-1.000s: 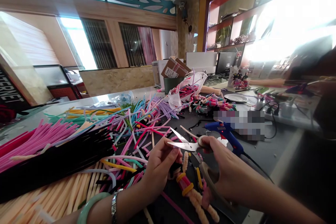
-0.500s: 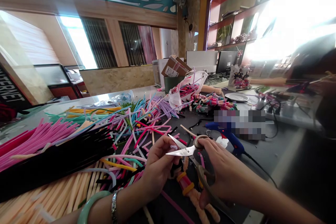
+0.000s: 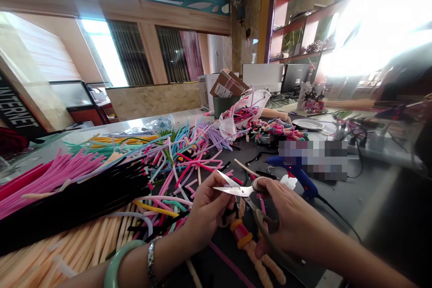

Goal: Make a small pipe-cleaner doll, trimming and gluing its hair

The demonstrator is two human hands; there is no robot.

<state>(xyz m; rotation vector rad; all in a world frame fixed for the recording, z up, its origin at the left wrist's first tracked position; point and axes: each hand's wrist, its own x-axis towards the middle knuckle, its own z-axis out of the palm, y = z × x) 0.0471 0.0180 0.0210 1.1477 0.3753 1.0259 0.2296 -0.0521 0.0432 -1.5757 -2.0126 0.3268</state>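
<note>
My right hand [image 3: 286, 216] grips a pair of scissors [image 3: 241, 191] by the handles, with the blades spread apart and pointing left. The blades lie by the fingertips of my left hand [image 3: 209, 209], which is closed in a pinch; what it holds is mostly hidden behind the blades and fingers. Below and between the hands lies a small doll figure [image 3: 241, 234] of fuzzy stems, with a pink body, yellow bands and peach legs. The doll's upper end is partly hidden by my left hand.
Bundles of black stems [image 3: 84, 202], pink stems [image 3: 64, 173] and peach stems [image 3: 81, 245] lie at the left. Loose coloured stems cover the middle. A blue glue gun [image 3: 299, 175] with a cord and a white plate [image 3: 308, 124] are at the right.
The view has shifted slightly, moving the background a little to the right. A pale lilac bit seen at my left fingertips before no longer shows clearly. The scissor blades remain spread.
</note>
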